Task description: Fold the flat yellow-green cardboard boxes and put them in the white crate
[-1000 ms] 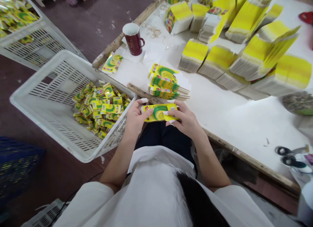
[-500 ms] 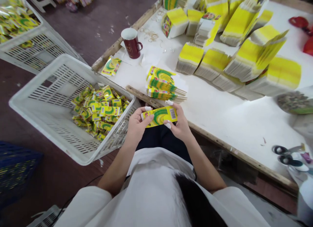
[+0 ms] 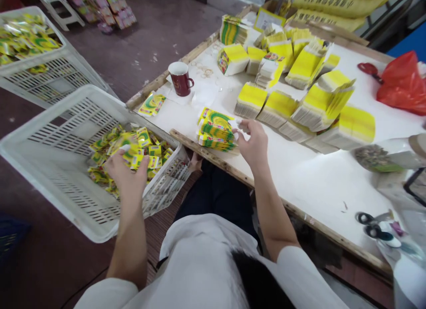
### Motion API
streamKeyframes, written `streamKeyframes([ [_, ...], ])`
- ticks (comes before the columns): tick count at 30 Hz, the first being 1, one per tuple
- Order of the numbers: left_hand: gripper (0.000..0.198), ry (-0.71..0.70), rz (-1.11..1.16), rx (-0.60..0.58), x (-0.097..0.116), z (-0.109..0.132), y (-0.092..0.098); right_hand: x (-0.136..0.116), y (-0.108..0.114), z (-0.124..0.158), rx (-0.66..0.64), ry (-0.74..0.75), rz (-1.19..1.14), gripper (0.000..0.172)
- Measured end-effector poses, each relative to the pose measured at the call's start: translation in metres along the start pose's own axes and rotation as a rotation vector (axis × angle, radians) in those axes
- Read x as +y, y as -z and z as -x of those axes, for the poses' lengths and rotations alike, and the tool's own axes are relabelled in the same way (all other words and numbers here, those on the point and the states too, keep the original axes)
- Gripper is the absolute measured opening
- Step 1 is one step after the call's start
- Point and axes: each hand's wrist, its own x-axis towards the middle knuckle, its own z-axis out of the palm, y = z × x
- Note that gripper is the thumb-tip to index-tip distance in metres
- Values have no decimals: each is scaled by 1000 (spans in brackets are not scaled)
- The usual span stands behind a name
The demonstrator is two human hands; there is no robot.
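Observation:
My left hand (image 3: 128, 173) is over the white plastic crate (image 3: 96, 93), thumb and fingers spread apart. A small yellow-green box (image 3: 128, 142), smeared by motion, is just beyond its fingertips among several similar boxes (image 3: 143, 136) in the crate. My right hand (image 3: 254, 142), with white covers on its fingertips, pinches the right end of a flat yellow-green carton (image 3: 218, 118) on top of a stack at the table edge. The stack's lower cartons lie flat, overlapping one another.
Bundled stacks of yellow-topped cartons (image 3: 251, 96) fill the back of the white table (image 3: 299, 180). A maroon mug (image 3: 179, 80) stands near the left edge. Black-handled scissors (image 3: 372, 224) lie at the right, and a red plastic bag (image 3: 402, 85) behind. A second filled crate (image 3: 49, 78) is at far left.
Both hands held one box together in front of my body. Now my left hand is out over the crate, apart from the box, and my right hand has gone to the carton stack.

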Motion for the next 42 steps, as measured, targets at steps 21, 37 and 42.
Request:
streamKeyframes([
  [21, 79, 176, 1293, -475, 85, 55, -61, -58, -6, 56, -413, 24, -397, 21],
  [37, 55, 285, 1222, -468, 81, 61, -71, -49, -28, 94, -363, -248, -875, 39],
  [42, 36, 198, 1081, -462, 70, 61, -65, -33, -14, 88, -305, -207, -790, 18],
])
